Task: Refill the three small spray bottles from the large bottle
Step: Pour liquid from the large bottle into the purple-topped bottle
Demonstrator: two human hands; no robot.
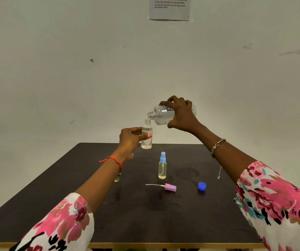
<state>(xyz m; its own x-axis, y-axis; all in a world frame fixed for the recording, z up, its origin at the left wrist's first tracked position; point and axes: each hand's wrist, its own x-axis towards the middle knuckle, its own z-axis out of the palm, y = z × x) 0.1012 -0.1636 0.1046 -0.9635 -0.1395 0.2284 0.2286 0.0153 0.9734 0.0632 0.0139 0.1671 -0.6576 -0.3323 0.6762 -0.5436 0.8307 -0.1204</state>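
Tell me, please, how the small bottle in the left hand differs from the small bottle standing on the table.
The small bottle in the left hand is uncapped, its neck under the tilted large bottle; the small bottle on the table wears a blue spray top. The held one is lifted off the table, the other stands free. The held liquid looks clear, the standing one's yellowish. Both are upright, transparent and similar in size.

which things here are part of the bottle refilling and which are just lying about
Part of the job:
- large bottle, tipped in the right hand
- open small bottle, held in the left hand
- blue-topped spray bottle, standing
- pink spray head, lying on the table
- blue cap

Just lying about:
- paper notice on the wall
- thin chain
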